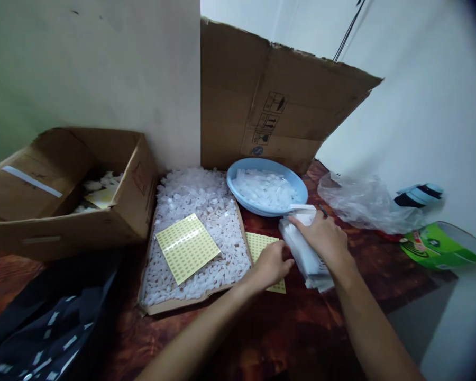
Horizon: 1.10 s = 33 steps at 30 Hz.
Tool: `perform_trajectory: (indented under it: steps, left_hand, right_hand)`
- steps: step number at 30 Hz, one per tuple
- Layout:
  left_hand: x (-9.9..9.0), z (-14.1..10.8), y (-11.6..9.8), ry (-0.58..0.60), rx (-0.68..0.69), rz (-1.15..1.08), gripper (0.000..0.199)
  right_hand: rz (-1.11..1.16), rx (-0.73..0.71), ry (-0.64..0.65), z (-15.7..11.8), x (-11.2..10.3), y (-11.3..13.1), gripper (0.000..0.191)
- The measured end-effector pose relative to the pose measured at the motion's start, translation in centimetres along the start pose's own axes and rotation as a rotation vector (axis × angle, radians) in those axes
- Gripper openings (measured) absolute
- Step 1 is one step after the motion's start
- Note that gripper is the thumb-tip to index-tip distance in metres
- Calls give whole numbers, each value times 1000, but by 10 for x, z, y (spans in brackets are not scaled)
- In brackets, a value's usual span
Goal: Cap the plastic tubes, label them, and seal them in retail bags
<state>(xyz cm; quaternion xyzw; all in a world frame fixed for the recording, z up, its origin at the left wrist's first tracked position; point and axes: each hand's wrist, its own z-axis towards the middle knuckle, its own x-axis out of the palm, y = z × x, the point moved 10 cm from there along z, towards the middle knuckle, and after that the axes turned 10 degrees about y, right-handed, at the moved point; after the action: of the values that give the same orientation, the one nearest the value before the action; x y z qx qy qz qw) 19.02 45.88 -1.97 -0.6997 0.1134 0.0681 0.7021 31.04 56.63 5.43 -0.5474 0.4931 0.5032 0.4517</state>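
Bare forearms (pixel 218 323) reach over the table (pixel 301 328), its cover mottled red-brown, toward the round pale-blue plastic basin (pixel 257 208). On that basin's near side lies the long stack of thin, frosted plastic bags (pixel 297 248), the right hand (pixel 326 238) laid across its far end; how tightly that grip closes, and on how many bags, I cannot tell. The left hand (pixel 270 264) is half curled, thumb parted from fingers and nothing visible between, over a yellow sheet (pixel 257 242) also nearer than the basin. Sorting the bags by hand looks like the step under way; the next move would call for fingertips parting one limp film from the pile. Left of the basin, a flat cardboard tray (pixel 178 305) holds a knobbly bed of small white pieces (pixel 222 270) under another glossy yellow sheet (pixel 188 248), patterned in rows.
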Motion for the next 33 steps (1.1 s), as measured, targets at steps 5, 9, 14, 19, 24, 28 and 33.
perform_trajectory:
  steps: [5,9,14,19,24,28,33]
  left_hand:
    - [28,34,43,-55,-73,-190,33]
    - [31,39,44,-95,-68,-278,27]
    - [34,33,49,-67,-81,-365,18]
    - [42,27,55,-55,-176,-482,7]
    - [61,17,45,-23,-305,-626,34]
    - [70,9,28,-32,-406,-725,46]
    - [76,1,21,-77,-511,-824,50]
  right_hand:
    - [75,-143,-246,-47,-11,-26,79]
    - [161,-391,-490,-108,10,-34,67]
    - [31,-500,-583,-137,46,-37,65]
    - [17,-569,-560,-125,49,-48,66]
    - [47,-630,-575,-126,49,-51,62]
    - [92,-640,-633,-132,48,-51,61]
    - [253,-715,-570,-138,46,-58,62]
